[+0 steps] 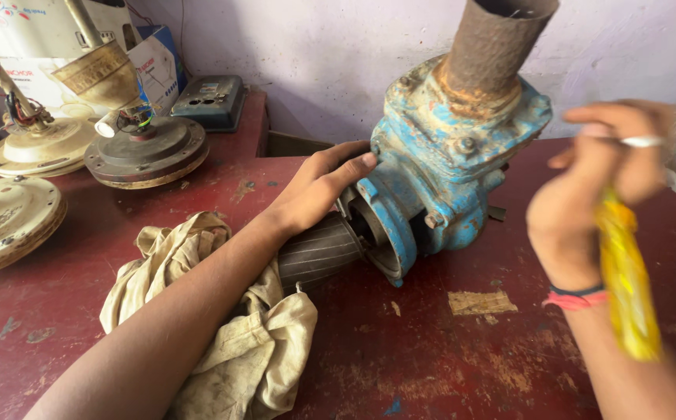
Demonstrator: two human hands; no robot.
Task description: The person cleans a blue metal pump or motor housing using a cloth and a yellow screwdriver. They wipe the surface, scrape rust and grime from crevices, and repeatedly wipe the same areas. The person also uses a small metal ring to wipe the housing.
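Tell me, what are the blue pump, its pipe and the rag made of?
Blue pump: likely cast metal, with chipped, worn paint.
Pipe: probably iron or steel; brown, rough rust all over.
Rag: woven cloth, beige, crumpled and stained.

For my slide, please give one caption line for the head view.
Left hand steadies a blue pump on a red table; right hand grips a yellow tool.
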